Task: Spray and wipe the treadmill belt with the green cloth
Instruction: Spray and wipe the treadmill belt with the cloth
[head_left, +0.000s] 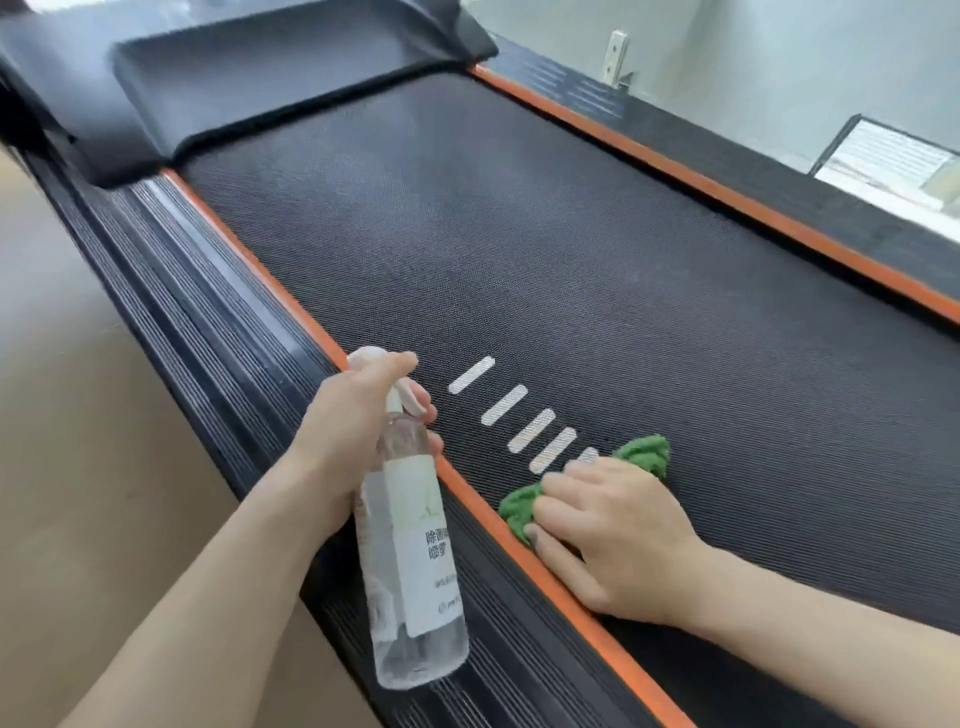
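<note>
Here, the right hand (618, 540) presses the green cloth (644, 457) flat on the treadmill belt (519, 249), beside the left hand (353, 431) gripping a spray bottle (410, 561) over the belt's orange edge (467, 493).

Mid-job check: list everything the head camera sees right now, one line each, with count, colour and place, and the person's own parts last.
treadmill belt: one, black, textured, fills the middle of the view
belt marks: five visible, white dashes, in a row just ahead of the cloth
orange strips: two, one along each side of the belt
side rails: two, black, ribbed, outside the orange strips
motor cover: one, black, at the far end of the belt
green cloth: one, bunched on the belt, under the right hand
spray bottle: one, clear with white label, over the near left rail
floor: tan, left of the treadmill
left hand: grips the bottle's top
right hand: presses on the cloth
</note>
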